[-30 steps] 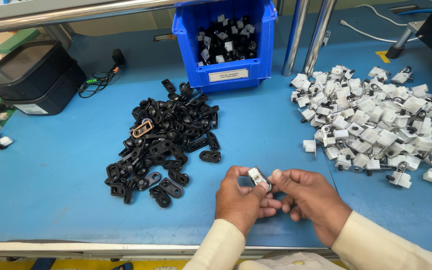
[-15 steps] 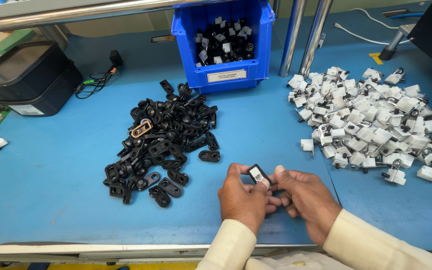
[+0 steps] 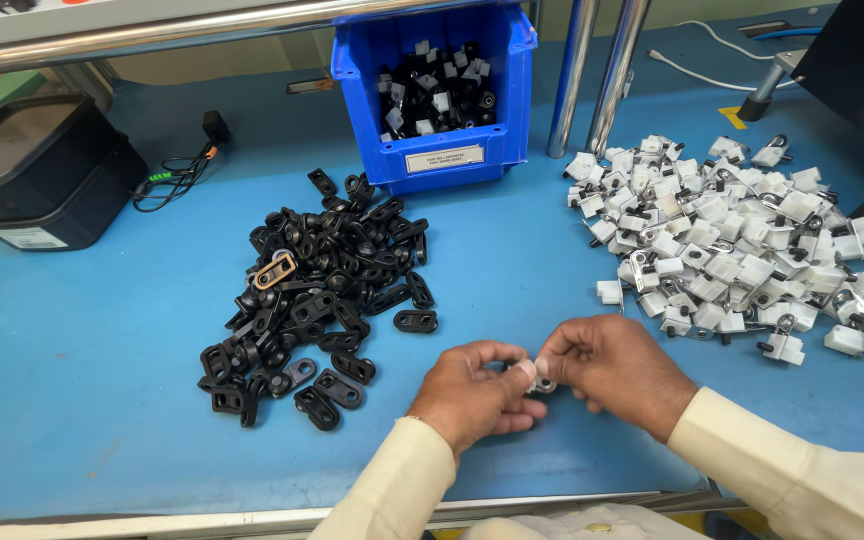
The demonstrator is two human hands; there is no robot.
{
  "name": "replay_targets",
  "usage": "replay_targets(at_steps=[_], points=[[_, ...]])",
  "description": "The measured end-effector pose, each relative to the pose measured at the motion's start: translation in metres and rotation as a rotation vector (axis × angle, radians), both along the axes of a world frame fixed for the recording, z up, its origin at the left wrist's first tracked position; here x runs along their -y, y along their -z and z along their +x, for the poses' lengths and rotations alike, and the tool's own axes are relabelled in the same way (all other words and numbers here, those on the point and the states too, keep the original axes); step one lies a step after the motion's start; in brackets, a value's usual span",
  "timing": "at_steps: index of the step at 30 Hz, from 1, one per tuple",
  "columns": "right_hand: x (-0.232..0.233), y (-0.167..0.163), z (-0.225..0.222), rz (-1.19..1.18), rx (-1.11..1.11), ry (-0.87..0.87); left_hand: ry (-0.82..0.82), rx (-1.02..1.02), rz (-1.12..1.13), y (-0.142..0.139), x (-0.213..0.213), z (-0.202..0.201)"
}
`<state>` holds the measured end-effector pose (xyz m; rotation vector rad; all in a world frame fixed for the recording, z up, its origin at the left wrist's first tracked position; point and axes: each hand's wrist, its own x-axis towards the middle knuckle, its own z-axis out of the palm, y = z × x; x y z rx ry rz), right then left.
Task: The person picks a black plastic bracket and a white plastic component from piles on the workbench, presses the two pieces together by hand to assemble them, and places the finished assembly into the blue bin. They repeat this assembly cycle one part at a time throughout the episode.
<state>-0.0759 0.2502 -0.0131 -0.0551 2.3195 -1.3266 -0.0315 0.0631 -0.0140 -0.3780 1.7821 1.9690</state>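
Where a second ago a small white-and-black part stood plain between the fingertips, now nearly hidden: left hand [image 3: 477, 392] and right hand [image 3: 607, 370] closed in, both pinching the small part [image 3: 542, 383] above the blue table [image 3: 102, 400]. Likely pressing halves together; black pile [image 3: 322, 300] untouched.

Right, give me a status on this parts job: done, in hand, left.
Done: black-and-white pieces fill part of the blue bin. In hand: the left hand and right hand pinch one small part together. Left: a large black pile and white pile on the table.
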Motion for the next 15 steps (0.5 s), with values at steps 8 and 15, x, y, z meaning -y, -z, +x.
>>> replay_targets(at_steps=[8,15], points=[[-0.002,0.007,0.001,-0.312,0.175,0.228,-0.191,-0.01,0.017,-0.001,-0.007,-0.001],[0.009,0.02,-0.006,-0.214,-0.063,0.256,-0.208,-0.12,-0.22,-0.01,-0.021,0.003]])
